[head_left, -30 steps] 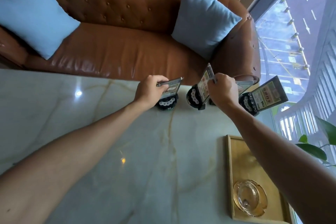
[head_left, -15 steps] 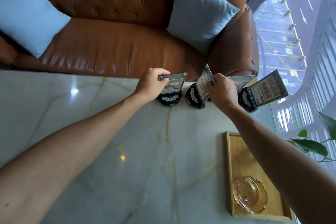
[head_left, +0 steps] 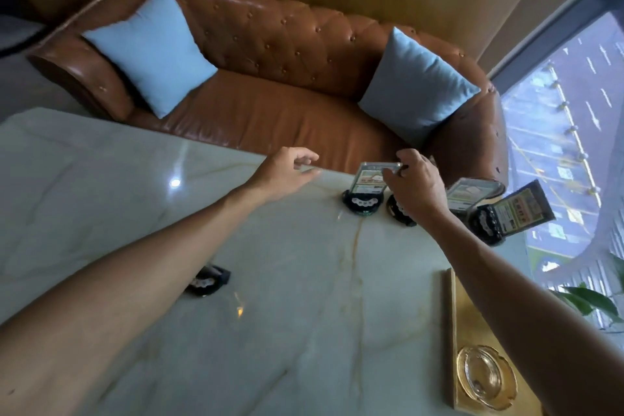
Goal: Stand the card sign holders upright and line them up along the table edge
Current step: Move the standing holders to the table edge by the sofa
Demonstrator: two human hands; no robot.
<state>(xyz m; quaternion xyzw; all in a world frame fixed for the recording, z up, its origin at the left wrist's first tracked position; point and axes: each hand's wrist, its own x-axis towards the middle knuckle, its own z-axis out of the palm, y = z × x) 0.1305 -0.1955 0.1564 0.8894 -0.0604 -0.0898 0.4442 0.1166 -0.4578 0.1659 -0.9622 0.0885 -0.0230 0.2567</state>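
Observation:
Several card sign holders with black round bases stand along the far edge of the marble table (head_left: 304, 297). The leftmost holder (head_left: 366, 187) is upright and faces me. My right hand (head_left: 413, 187) is curled over the card of the second holder (head_left: 400, 213), of which only the base shows, and its fingertips reach the leftmost card's top corner. Two more holders (head_left: 469, 194) (head_left: 510, 213) stand to the right, tilted. My left hand (head_left: 287, 172) hovers open and holds nothing, left of the row. Another holder (head_left: 211, 277) lies flat, partly under my left forearm.
A wooden tray (head_left: 452, 331) with a glass ashtray (head_left: 486, 376) sits at the table's right side. Beyond the far edge is a brown leather sofa (head_left: 270, 111) with two blue cushions. A window and a plant (head_left: 587, 300) are at the right.
My left hand has let go of the leftmost holder and moved left, open. The view has pulled back, so the flat holder under my forearm now shows. My right hand stays on its holder.

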